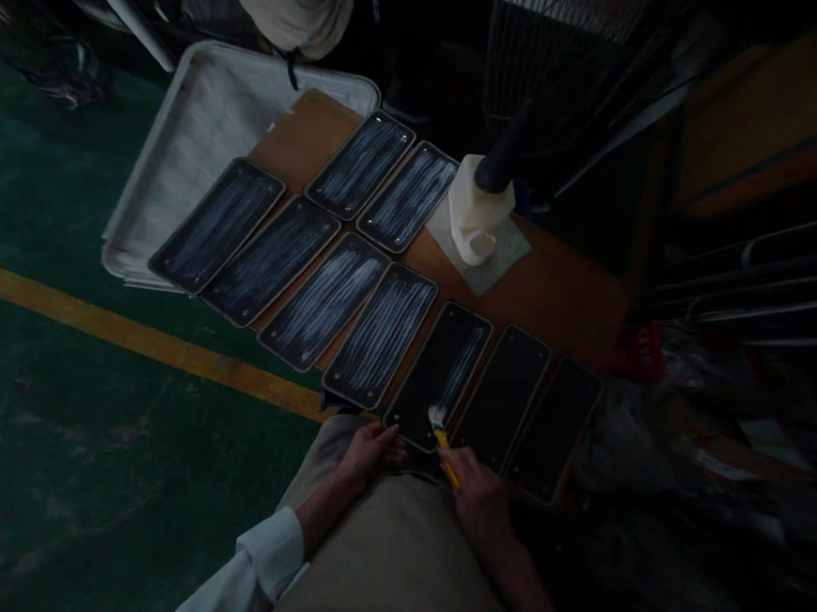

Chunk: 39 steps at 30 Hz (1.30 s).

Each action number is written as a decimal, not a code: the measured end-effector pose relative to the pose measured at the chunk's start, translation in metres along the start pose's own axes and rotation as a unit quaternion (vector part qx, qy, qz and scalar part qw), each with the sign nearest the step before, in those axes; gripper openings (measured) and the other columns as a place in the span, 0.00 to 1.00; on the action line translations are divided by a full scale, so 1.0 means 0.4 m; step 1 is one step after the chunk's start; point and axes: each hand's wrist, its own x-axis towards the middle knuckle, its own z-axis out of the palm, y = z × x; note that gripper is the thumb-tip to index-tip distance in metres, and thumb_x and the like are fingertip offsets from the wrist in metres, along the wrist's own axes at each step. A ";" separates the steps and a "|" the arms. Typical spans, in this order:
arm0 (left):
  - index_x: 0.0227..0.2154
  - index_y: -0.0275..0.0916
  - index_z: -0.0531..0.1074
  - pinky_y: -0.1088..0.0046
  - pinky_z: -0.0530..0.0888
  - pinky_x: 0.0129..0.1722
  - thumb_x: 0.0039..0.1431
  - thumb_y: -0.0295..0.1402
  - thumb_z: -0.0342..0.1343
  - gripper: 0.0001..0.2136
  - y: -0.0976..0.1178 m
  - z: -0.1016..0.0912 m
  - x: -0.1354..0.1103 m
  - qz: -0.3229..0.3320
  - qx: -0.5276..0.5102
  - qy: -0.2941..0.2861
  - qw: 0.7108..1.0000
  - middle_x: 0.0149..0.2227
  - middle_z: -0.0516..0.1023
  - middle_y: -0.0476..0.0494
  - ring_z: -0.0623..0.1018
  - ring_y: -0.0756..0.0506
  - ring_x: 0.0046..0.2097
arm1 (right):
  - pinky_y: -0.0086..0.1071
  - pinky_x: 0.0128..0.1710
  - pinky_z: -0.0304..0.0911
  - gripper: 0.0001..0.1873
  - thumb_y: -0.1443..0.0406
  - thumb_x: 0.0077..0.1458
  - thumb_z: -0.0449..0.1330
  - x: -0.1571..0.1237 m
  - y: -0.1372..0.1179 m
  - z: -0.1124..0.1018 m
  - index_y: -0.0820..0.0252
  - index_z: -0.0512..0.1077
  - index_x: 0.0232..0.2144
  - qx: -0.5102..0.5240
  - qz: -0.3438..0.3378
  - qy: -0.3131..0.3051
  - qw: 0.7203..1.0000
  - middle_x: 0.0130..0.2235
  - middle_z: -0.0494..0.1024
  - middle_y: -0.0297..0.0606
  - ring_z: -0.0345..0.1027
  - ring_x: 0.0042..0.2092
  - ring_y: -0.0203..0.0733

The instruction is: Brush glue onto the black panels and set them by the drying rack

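In my view, the brush [438, 423] has its bristles on the near end of a dark panel [429, 370], streaked white along its right side only. My right hand [473, 480] grips its yellow handle; the fingers' undersides are hidden. My left hand [375, 448] is at the panel's near left corner, fingers bent; I can't tell whether they pinch it. Two unstreaked panels to the right sink into shadow. A white jug [468, 209] stands on a pale sheet [477, 280] on the brown surface [572, 279], a dark handle [500, 162] rising from it; I can't make out its contents. Six streaked panels lie leftward and behind, the leftmost covering part of a white tray's [181, 159] rim. A fan cage [562, 11] is cut off above; the bags [631, 435] at right are murky.
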 end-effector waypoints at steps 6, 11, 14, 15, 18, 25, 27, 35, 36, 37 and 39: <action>0.31 0.38 0.69 0.73 0.76 0.30 0.54 0.41 0.64 0.13 0.009 -0.006 -0.008 -0.023 -0.030 -0.017 0.999 0.29 0.80 0.45 0.80 0.47 0.29 | 0.31 0.38 0.71 0.13 0.64 0.67 0.49 -0.012 -0.036 -0.042 0.54 0.70 0.49 0.086 0.030 -0.033 0.995 0.41 0.79 0.37 0.76 0.40 0.39; 0.30 0.39 0.70 0.72 0.76 0.31 0.53 0.39 0.64 0.11 0.018 -0.010 -0.010 -0.019 -0.025 -0.037 0.999 0.28 0.80 0.47 0.80 0.46 0.29 | 0.29 0.41 0.69 0.14 0.63 0.67 0.50 0.166 0.044 -0.124 0.55 0.70 0.50 0.050 0.033 0.059 0.996 0.44 0.77 0.38 0.75 0.43 0.39; 0.29 0.40 0.70 0.70 0.76 0.32 0.52 0.39 0.64 0.10 0.027 -0.008 -0.015 -0.018 -0.015 -0.037 0.999 0.28 0.80 0.47 0.80 0.46 0.29 | 0.31 0.42 0.68 0.15 0.63 0.68 0.49 0.285 0.101 -0.148 0.56 0.70 0.51 -0.012 0.011 0.102 0.995 0.45 0.77 0.40 0.74 0.44 0.40; 0.29 0.40 0.70 0.70 0.76 0.31 0.52 0.39 0.64 0.10 0.031 -0.008 -0.018 -0.017 -0.012 -0.037 0.999 0.28 0.80 0.47 0.80 0.46 0.29 | 0.31 0.41 0.67 0.15 0.63 0.68 0.48 0.316 0.115 -0.150 0.57 0.70 0.51 -0.029 0.008 0.111 0.993 0.45 0.77 0.41 0.74 0.44 0.41; 0.29 0.40 0.71 0.70 0.76 0.31 0.52 0.39 0.63 0.10 0.042 -0.007 -0.026 -0.010 -0.010 -0.045 0.999 0.27 0.80 0.47 0.79 0.46 0.28 | 0.32 0.41 0.67 0.15 0.63 0.68 0.49 0.366 0.138 -0.138 0.58 0.70 0.51 -0.061 0.006 0.118 0.991 0.45 0.77 0.41 0.73 0.44 0.42; 0.28 0.39 0.70 0.72 0.75 0.30 0.52 0.37 0.63 0.09 0.048 -0.008 -0.027 -0.018 -0.026 -0.037 0.999 0.27 0.79 0.47 0.79 0.47 0.28 | 0.31 0.41 0.67 0.15 0.70 0.66 0.49 0.211 0.050 -0.046 0.59 0.69 0.51 -0.041 -0.009 0.009 0.999 0.44 0.77 0.41 0.74 0.43 0.41; 0.29 0.39 0.70 0.72 0.75 0.31 0.52 0.38 0.63 0.10 0.048 -0.009 -0.028 -0.017 -0.032 -0.043 0.998 0.27 0.79 0.48 0.79 0.47 0.28 | 0.31 0.40 0.68 0.16 0.71 0.66 0.48 0.134 0.005 -0.015 0.59 0.69 0.51 -0.017 -0.019 -0.020 0.999 0.43 0.77 0.41 0.74 0.42 0.40; 0.29 0.38 0.72 0.71 0.76 0.34 0.54 0.36 0.62 0.07 0.055 -0.015 -0.036 -0.012 -0.044 -0.062 0.997 0.28 0.80 0.46 0.79 0.47 0.29 | 0.29 0.40 0.70 0.12 0.66 0.67 0.50 0.041 -0.072 -0.028 0.56 0.70 0.49 0.091 -0.013 -0.052 0.994 0.41 0.78 0.38 0.75 0.41 0.38; 0.29 0.39 0.72 0.72 0.76 0.33 0.54 0.35 0.62 0.06 0.055 -0.014 -0.036 -0.016 -0.045 -0.057 0.997 0.28 0.80 0.47 0.79 0.47 0.29 | 0.29 0.41 0.70 0.13 0.66 0.67 0.50 0.069 -0.061 -0.049 0.55 0.70 0.50 0.100 -0.002 -0.041 0.994 0.43 0.78 0.38 0.75 0.42 0.38; 0.28 0.39 0.72 0.72 0.76 0.32 0.54 0.34 0.61 0.05 0.055 -0.014 -0.035 -0.018 -0.045 -0.051 0.998 0.27 0.80 0.47 0.79 0.48 0.28 | 0.29 0.42 0.69 0.13 0.66 0.67 0.50 0.103 -0.046 -0.071 0.55 0.69 0.50 0.104 0.006 -0.026 0.994 0.44 0.77 0.38 0.74 0.44 0.37; 0.28 0.39 0.72 0.72 0.76 0.31 0.55 0.33 0.60 0.04 0.055 -0.015 -0.035 -0.017 -0.043 -0.046 0.998 0.27 0.80 0.48 0.79 0.48 0.27 | 0.29 0.44 0.69 0.13 0.65 0.67 0.50 0.184 -0.005 -0.111 0.55 0.69 0.51 0.088 0.007 0.012 0.996 0.45 0.77 0.39 0.74 0.46 0.38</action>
